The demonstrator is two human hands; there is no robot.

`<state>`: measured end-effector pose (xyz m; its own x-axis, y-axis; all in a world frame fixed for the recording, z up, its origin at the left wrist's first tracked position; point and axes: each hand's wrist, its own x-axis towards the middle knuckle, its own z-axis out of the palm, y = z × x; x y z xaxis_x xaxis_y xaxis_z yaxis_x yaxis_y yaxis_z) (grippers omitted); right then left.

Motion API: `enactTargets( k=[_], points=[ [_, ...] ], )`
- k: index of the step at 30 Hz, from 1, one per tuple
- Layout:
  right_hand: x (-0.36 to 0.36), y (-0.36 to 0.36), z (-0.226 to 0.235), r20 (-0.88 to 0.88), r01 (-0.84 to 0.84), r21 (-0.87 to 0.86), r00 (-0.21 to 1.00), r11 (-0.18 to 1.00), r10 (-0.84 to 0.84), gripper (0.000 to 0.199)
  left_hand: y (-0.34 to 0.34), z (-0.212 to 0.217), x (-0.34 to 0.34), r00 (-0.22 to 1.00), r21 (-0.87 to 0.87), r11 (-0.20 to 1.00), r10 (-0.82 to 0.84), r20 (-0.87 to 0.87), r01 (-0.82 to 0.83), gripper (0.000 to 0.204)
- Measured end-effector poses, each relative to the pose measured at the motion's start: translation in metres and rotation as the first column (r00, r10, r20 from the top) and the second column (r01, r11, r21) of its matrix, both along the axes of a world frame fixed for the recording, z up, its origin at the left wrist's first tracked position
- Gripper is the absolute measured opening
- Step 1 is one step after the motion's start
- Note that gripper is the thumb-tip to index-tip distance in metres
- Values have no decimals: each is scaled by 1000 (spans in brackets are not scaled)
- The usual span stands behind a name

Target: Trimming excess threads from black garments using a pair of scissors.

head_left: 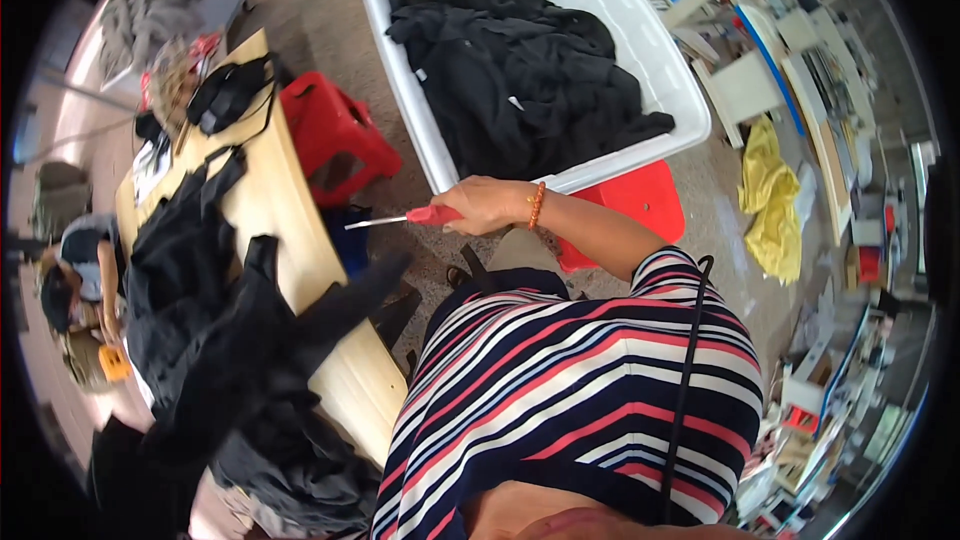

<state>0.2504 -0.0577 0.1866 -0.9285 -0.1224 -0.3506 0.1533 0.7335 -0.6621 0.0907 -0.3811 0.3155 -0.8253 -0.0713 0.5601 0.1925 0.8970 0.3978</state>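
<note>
**First:** Head view: what is held by the right hand (pixel 487 205)?

**Second:** A tool with a red handle (pixel 433 215) is gripped in it, the fingers closed round the handle. A thin metal shaft (pixel 375 223) is pointed out to the person's left, toward the bench (pixel 290 215). An orange bead bracelet (pixel 537 205) is worn at that wrist.

**First:** Where is the tool placed against the things round it?

**Second:** It is held in the air over the floor, between the bench and a white tub (pixel 670 60). The tub is found just beyond the hand and is loaded with black clothes (pixel 520 80). A red stool (pixel 640 202) is seen under the tub's near corner, and a second red stool (pixel 330 135) is set beside the bench.

**First:** And the left hand?

**Second:** It cannot be made out. A dark blurred shape (pixel 345 305) is stretched over the bench edge, where black garments (pixel 215 340) are heaped; whether anything is grasped there cannot be told.

**First:** What else is shown further off?

**Second:** A black bag (pixel 228 92) is laid at the far end of the bench. A striped top (pixel 560 390) is worn by the person, with a black cable (pixel 688 360) hung down it. A yellow cloth (pixel 772 200) is dropped on the floor at the right, and another person (pixel 75 270) is seated at the far left.
</note>
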Motion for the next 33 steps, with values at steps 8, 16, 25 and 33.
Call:
enactTargets(
  k=[8,16,25,33],
  points=[
    [38,67,-17,-154,268,-123,946,956,-285,32,-205,-63,-76,859,-355,797,511,-36,-489,50],
    [78,160,-45,-42,554,-123,826,823,-562,35,14,-141,-138,895,-442,847,-407,-183,295,55],
    [105,283,-66,54,694,-179,715,698,-697,31,476,-264,-107,207,-221,127,-898,388,967,60],
    [149,371,-97,174,812,-120,583,571,-793,33,603,-384,-166,482,-295,380,-683,549,876,46]
  ],
)
